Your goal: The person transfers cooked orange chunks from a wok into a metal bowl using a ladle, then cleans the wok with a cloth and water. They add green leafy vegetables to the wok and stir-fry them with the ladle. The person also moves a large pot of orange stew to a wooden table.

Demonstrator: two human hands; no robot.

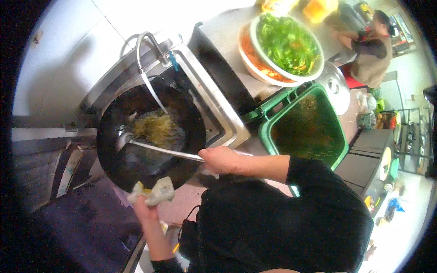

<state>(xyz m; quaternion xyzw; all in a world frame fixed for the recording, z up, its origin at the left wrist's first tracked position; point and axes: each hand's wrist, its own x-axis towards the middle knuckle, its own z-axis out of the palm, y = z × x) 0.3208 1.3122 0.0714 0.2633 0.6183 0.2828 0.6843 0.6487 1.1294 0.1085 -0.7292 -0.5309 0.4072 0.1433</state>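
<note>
A large black wok (pixel 160 169) holds liquid and a yellowish-green clump of food (pixel 155 128). My right hand (pixel 220 160) grips the handle of a metal ladle (pixel 167 151), whose bowl lies inside the wok at the left, beside the food. At the wok's near rim, my left hand (pixel 146 204) is closed around a folded pale cloth (pixel 160 191). From a curved metal faucet (pixel 138 51) above, a stream of water (pixel 154 91) falls into the wok next to the food. What lies under the liquid is hidden.
Two stacked basins, the upper one (pixel 252 37) with chopped green vegetables, stand on the counter (pixel 225 24). A green bin (pixel 341 136) is below them, beside a round metal lid (pixel 336 87). Another person (pixel 372 58) stands at the counter, upper right.
</note>
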